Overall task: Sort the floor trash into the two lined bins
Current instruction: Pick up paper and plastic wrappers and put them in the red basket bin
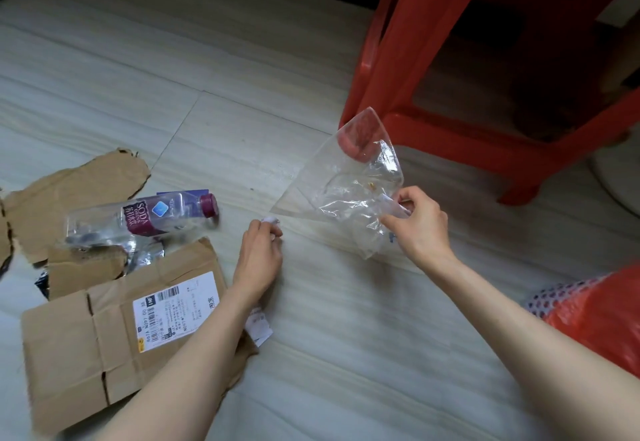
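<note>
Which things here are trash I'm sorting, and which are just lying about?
Job:
clear plastic bag, in right hand
crumpled white paper scrap, in left hand
clear soda bottle with purple cap
brown torn cardboard pieces
red-lined bin

Lying about:
red plastic stool

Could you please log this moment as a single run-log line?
right hand: holds clear plastic bag | left hand: grips crumpled white paper | soda bottle, cardboard: on floor | bins: out of view
</note>
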The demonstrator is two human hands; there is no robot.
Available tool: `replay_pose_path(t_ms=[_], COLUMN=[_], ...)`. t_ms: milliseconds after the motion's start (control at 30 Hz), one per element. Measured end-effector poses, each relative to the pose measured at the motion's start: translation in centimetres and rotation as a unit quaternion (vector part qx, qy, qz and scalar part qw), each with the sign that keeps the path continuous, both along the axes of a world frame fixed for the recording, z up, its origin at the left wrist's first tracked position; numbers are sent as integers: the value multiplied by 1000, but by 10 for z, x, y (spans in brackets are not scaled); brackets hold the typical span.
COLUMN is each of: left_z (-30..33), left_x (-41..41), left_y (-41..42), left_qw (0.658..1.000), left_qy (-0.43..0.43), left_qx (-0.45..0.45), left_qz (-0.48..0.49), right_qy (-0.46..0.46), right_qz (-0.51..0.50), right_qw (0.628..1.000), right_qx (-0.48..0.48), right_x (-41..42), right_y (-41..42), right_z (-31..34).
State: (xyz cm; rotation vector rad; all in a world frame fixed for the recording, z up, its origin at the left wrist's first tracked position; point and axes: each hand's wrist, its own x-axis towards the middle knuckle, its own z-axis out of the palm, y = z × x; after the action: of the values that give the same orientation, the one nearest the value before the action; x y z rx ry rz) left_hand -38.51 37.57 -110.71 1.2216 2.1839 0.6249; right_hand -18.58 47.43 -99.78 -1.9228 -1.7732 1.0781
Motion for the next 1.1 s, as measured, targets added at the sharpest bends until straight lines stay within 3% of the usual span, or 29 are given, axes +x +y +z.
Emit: replay_pose_path(t_ms=[167, 333, 500, 700, 867, 967, 1033, 1100], left_z=[46, 121, 208, 278, 285, 255, 234, 226], left_x=[23, 45, 106, 241, 362, 402, 409, 406], left_y=[5, 41, 82, 81, 67, 53, 50, 52], left_qw=[992, 970, 931, 915, 913, 932, 915, 894], left_qy=[-52, -79, -256, -273, -298, -203, -100, -51], left_qx=[88, 219, 260, 258, 191, 121, 97, 105], left_qz=[73, 72, -24, -147, -203, -276, -378, -433], right_qy=[18, 72, 136, 184, 186, 182, 188, 184], right_qz=[-11, -56, -116, -204, -288, -316, -328, -334], right_qw=[1000, 995, 982, 950, 925, 919, 914, 914], right_qx=[5, 26, 58, 148, 164, 151, 147, 140], right_x=[6, 41, 104, 221, 307, 335, 350, 362], right_y=[-1, 13, 20, -1, -23, -38, -48, -55], right_z=[25, 87, 157, 238, 248, 230, 221, 216])
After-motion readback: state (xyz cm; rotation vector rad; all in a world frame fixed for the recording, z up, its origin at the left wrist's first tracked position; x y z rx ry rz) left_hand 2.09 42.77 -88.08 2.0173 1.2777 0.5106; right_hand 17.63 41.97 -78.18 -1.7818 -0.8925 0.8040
